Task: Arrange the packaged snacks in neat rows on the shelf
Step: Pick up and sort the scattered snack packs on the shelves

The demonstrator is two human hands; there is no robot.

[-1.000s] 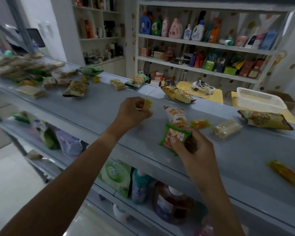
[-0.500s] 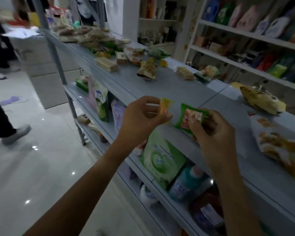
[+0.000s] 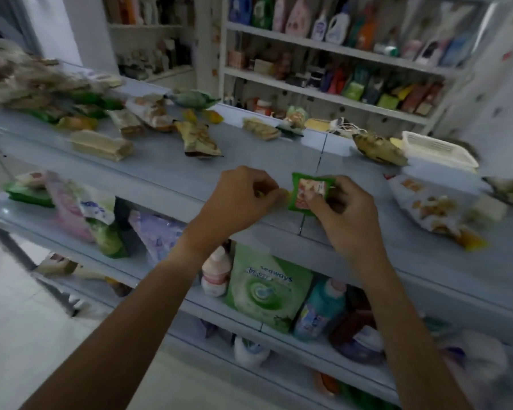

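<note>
My right hand [image 3: 342, 211] pinches a small green snack packet [image 3: 304, 192] with a red and white picture, holding it just above the front edge of the grey top shelf [image 3: 166, 170]. Beside it, my left hand [image 3: 239, 199] is curled round a small yellow packet [image 3: 280, 194] that is almost hidden by the fingers. Loose snack packets lie scattered over the shelf: a wafer pack [image 3: 101, 145], a brown bag [image 3: 200, 140], a yellow-brown bag [image 3: 378, 149] and a white printed bag [image 3: 427, 205]. A blurred heap of packets [image 3: 33, 87] fills the far left.
A white plastic basket [image 3: 439, 152] stands at the back right of the shelf top. Lower shelves hold a green detergent pouch [image 3: 264, 288], bottles and bags. Behind stands a white rack [image 3: 338, 48] of bottles and boxes. Pale tiled floor [image 3: 27, 321] lies at lower left.
Both hands lifted their packets off the shelf and now hold them close together at the shelf's front edge. The camera swung left, then back toward the shelf.
</note>
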